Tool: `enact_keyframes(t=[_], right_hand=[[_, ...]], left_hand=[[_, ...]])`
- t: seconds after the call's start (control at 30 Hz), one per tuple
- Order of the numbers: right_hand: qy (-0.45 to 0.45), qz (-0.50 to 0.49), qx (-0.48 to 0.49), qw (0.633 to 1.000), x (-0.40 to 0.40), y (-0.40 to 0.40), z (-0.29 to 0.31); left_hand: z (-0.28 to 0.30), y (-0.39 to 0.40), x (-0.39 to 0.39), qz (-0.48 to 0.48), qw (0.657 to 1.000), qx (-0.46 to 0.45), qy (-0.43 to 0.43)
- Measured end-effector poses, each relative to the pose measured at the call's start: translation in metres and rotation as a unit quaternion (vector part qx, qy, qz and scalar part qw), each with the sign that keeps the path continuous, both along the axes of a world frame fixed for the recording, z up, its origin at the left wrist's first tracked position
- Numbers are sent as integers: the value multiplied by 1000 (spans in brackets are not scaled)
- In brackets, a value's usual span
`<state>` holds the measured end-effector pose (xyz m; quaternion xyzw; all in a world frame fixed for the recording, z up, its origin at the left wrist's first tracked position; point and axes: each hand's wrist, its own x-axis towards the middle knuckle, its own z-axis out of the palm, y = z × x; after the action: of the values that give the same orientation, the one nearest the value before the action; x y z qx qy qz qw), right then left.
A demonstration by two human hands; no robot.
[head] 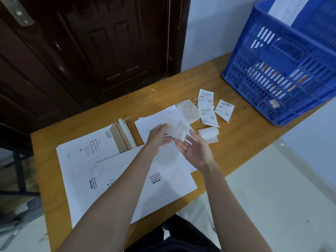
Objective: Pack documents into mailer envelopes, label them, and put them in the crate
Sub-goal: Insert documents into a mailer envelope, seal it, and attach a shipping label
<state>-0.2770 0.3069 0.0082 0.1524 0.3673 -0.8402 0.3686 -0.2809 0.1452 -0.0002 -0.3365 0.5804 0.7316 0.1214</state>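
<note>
head view: the left hand point(157, 135) pinches a thin, translucent slip of backing paper point(177, 128) above the loose documents point(154, 122), while the right hand point(194, 150) lies open, palm up, fingers relaxed just under the slip. that slip looks feather-light, limp and a bit slick, so it is best taken by an edge or corner. the mailer envelopes point(163, 180) on the wooden table point(241, 135) look stiff and flat, easy to lift by an edge. on them reads "please attach sto express waybill here". barcoded waybill labels point(207, 108) lie near the blue crate point(283, 73); their print is too small to read.
</note>
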Motion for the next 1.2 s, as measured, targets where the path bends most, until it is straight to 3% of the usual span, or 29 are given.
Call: enact_keyframes(t=[0.07,0.17,0.23,0.3,0.5,0.6,0.73,0.8,0.97,1.03,1.13,1.2], right_hand=[[26,50,37,998,-4,2,4],[85,124,245,958,-12,-10,10],[80,40,339,936,-19,-19,9],[80,-44,367,926,-24,-22,7],[206,-34,472,856,-20,-24,10],[202,-32,471,858,-21,-25,8],[78,-79,289,951,-23,-19,4],[50,-64,234,969,-23,-15,1],[58,-8,177,982,-17,-18,-1],[85,34,204,975,-17,-17,-1],[127,96,340,927,-18,-19,-1],[99,69,325,938,-19,-20,-1]], left_hand=[[-2,0,1,2,1000,-7,-1],[-3,2,4,-3,1000,3,-8],[-2,5,5,2,1000,12,-7],[-1,8,6,-8,1000,6,5],[8,9,-2,-47,995,-86,24],[4,10,-5,-73,991,-110,30],[3,4,-5,-18,997,-72,2],[0,4,-3,9,999,-53,-8],[-3,7,-3,46,991,-121,-14],[-3,6,-6,52,989,-136,-15],[2,4,-6,68,991,-113,-37],[6,1,-4,80,996,-25,-41]])
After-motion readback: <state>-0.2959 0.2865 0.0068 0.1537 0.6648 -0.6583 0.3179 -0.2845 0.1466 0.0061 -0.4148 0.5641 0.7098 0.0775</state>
